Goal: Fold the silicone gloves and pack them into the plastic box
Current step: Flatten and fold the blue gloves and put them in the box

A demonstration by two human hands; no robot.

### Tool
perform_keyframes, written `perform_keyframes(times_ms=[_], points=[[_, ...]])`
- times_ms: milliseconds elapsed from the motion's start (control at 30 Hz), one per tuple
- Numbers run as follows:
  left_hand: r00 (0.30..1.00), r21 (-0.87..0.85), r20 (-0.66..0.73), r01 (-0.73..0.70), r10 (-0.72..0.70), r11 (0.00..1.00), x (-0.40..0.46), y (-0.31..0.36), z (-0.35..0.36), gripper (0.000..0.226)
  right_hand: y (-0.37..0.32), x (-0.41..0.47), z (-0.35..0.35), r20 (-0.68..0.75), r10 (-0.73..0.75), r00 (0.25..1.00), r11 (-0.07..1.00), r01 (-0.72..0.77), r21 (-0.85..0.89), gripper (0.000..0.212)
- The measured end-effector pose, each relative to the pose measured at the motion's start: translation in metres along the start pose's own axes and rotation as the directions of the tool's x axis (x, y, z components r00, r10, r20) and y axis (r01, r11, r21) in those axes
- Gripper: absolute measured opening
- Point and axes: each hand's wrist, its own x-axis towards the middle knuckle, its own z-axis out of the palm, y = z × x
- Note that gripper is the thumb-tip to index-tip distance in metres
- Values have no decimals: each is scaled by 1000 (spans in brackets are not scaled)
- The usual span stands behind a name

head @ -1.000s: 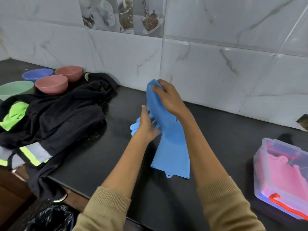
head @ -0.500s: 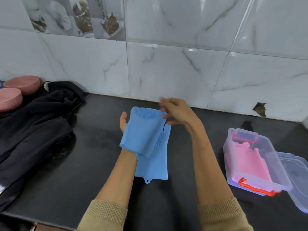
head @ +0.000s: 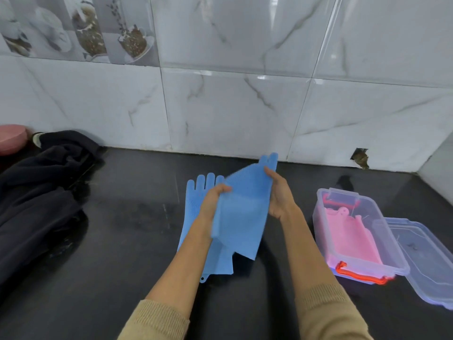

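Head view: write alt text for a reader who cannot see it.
Two bare hands, left hand and right hand, hold up a blue silicone glove above a second blue glove lying flat on a black counter. To the right, an open clear plastic box holds pink gloves, its lid beside it.

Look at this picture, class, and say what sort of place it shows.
Probably a home kitchen: a dark stone worktop against glossy marble-look wall tiles, a decorative tile strip picturing cups and desserts, and a pink bowl at the far left.
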Motion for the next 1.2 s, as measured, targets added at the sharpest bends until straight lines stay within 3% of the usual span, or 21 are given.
perform_keyframes(times_ms=[100, 233, 400, 467, 533, 700, 933, 1200], points=[[982, 74, 79, 168, -173, 983, 7, -25, -4, 34, 2, 4, -24, -159, -61, 985, 978, 27, -207, 55], [981, 135, 91, 159, -172, 978, 23, -51, -11, 56, 17, 5, -56, -307, -32, 951, 905, -103, -413, 61], [984, 257, -5, 174, -179, 950, 36, -48, -5, 23, 17, 9, -64, -371, -114, 922, 763, -157, -627, 57], [990, 341, -91, 137, -112, 930, 42, -44, 0, 14, 14, 11, -63, -338, -163, 927, 688, -139, -712, 60], [989, 468, -147, 56, 16, 882, 47, -41, 4, 21, 12, 12, -63, -295, -206, 933, 641, -99, -761, 61], [898, 822, -177, -90, 403, 563, 56, -41, 6, 45, 9, 10, -68, -285, -268, 920, 523, -109, -845, 48], [844, 885, -163, -104, 511, 454, 55, -48, 6, 39, 18, -6, -91, -468, -441, 766, 666, -71, -743, 39], [820, 898, -185, -83, 541, 432, 50, -52, 5, 48, 23, -9, -87, -499, -482, 720, 651, -86, -754, 32]])
